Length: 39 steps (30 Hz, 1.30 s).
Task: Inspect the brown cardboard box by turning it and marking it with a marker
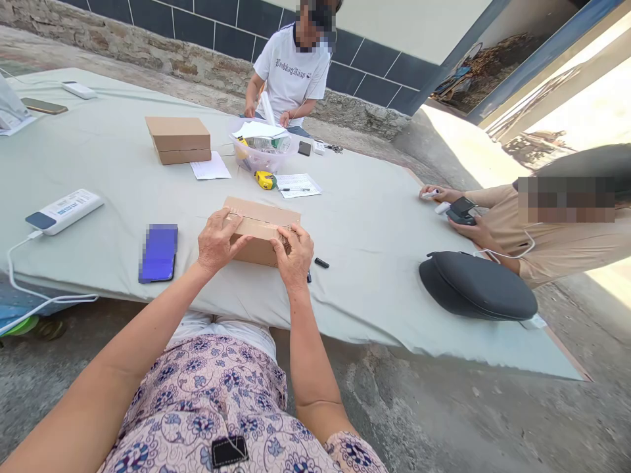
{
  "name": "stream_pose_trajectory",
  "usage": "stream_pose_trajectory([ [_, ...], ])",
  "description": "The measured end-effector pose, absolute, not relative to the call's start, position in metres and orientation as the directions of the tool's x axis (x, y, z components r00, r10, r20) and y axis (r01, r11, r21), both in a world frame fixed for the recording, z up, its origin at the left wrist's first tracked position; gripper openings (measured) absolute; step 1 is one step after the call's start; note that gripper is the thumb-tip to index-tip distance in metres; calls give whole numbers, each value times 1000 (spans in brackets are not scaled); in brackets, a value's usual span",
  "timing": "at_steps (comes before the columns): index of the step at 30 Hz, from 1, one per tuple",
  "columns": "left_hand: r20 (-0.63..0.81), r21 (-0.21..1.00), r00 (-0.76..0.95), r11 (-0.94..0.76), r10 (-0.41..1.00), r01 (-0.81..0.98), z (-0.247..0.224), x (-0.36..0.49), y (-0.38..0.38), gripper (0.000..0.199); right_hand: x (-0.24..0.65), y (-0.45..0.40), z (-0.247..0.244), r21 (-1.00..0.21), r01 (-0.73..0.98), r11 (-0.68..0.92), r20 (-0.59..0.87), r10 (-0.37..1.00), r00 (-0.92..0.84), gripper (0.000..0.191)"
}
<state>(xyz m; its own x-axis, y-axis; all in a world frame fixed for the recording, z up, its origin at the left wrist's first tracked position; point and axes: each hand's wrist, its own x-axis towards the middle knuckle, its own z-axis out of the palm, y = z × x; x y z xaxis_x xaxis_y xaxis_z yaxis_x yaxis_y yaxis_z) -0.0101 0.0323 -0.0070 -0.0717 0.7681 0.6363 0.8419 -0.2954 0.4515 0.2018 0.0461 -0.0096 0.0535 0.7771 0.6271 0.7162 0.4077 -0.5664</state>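
Observation:
A brown cardboard box [256,248] sits near the front edge of the cloth-covered table [365,263], its lid closed down and a strip of shiny tape along the top near edge. My left hand [217,240] rests on the box's left side, thumb and fingers spread over the lid. At the right end, my right hand [294,253] presses on the lid's near edge with bent fingers; dark scribbled lines show beside its fingertips. A black pen cap [321,263] lies just right of my right hand, and another small dark piece is partly hidden by that wrist.
Phone [158,253] and power bank [65,211] lie left. Beyond the box are stacked boxes [185,156], a tape measure [265,180], paper [298,186] and a basket [263,159]. A black case [477,286] lies right. Two people sit at the far side and right.

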Motion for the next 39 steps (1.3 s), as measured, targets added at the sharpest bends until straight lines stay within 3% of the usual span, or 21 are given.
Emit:
stream_pose_trajectory([
  [13, 659, 401, -24, -324, 752, 857, -7, -21, 32, 68, 208, 39, -13, -518, 709, 479, 698, 716, 26, 28],
  [23, 653, 388, -27, -304, 757, 870, -4, -19, 27, 63, 217, 42, -2, -511, 685, 519, 671, 739, -60, 25],
  [28, 658, 388, -6, -333, 753, 859, -5, -22, 29, 63, 237, 51, 6, -649, 598, 469, 553, 831, -52, 39],
  [33, 663, 374, 38, -374, 748, 849, -6, -30, 30, 64, 256, 75, 18, -861, 357, 362, 333, 932, -140, 61],
  [39, 619, 402, 73, -395, 782, 826, -1, -40, 31, 66, 258, 91, 19, -950, 172, 260, 214, 945, -249, 75],
])
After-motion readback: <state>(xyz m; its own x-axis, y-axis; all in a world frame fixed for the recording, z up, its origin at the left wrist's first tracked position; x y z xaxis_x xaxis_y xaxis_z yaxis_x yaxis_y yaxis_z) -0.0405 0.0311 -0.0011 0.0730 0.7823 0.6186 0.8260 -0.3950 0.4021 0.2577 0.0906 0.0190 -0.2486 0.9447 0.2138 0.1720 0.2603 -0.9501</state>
